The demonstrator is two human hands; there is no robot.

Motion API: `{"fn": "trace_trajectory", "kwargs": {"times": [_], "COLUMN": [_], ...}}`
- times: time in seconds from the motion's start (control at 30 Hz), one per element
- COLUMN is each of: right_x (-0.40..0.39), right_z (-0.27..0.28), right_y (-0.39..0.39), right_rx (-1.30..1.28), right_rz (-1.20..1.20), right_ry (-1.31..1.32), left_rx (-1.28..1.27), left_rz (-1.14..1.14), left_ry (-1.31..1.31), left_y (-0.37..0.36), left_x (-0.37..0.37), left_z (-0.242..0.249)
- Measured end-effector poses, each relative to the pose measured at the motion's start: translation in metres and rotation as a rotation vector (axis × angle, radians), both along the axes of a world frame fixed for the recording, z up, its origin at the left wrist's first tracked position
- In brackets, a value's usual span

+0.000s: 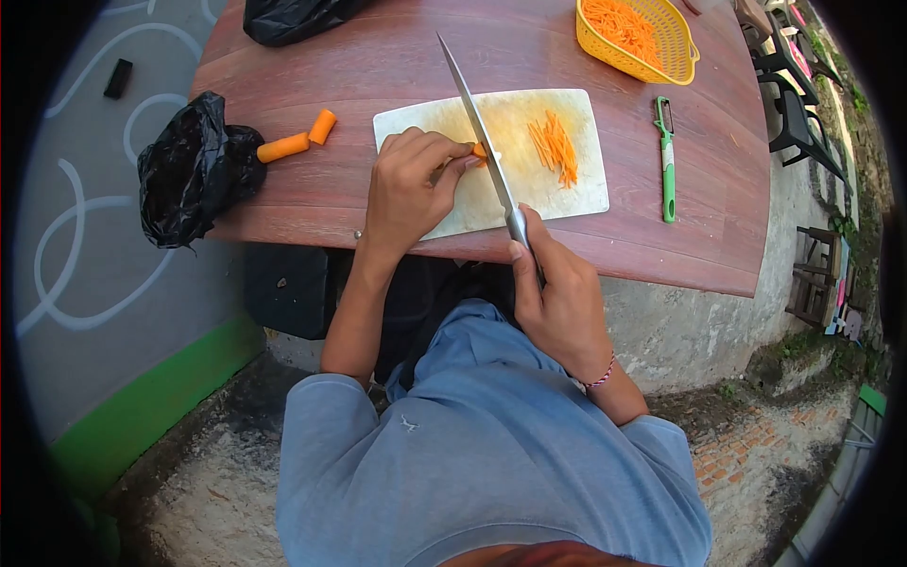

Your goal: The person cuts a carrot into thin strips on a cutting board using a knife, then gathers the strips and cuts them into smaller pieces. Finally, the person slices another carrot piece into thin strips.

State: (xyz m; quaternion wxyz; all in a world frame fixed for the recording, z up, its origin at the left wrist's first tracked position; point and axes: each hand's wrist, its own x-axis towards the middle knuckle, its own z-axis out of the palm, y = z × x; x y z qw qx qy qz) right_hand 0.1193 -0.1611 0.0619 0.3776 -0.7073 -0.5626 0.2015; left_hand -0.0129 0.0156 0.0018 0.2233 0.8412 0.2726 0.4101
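Observation:
My right hand (559, 288) is wrapped round the handle of a large knife (487, 142), its blade slanting up and left across the cutting board (416, 121). Beside the blade, on its left, my left hand (413, 184) pinches a small carrot piece (480, 152), most of it hidden by the fingers and the knife. To the right of the blade lies a little heap of carrot strips (554, 149) on the white, orange-stained board. Two peeled carrot pieces, one longer (283, 147) and one shorter (323, 127), rest on the table left of the board.
A yellow basket (667, 72) of shredded carrot (624, 28) stands at the table's far right. A green-handled peeler (668, 175) lies right of the board. Black plastic bags sit at the left edge (194, 170) and far side (293, 19). The wooden table (661, 255) ends near my waist.

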Motion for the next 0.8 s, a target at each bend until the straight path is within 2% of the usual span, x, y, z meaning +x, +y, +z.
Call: {"fn": "trace_trajectory", "kwargs": {"times": [0.53,0.8], "right_x": [-0.005,-0.006], "right_z": [-0.002,-0.008], "right_y": [0.024,0.03], "right_rx": [-0.075,-0.094], "right_rz": [0.02,0.003], "right_ry": [0.04,0.008], "left_rx": [-0.134,-0.12], "left_rz": [0.019,0.029], "left_ry": [-0.057,-0.06], "left_y": [0.004,0.002], "left_x": [-0.002,-0.002], "left_z": [-0.003,-0.007]}}
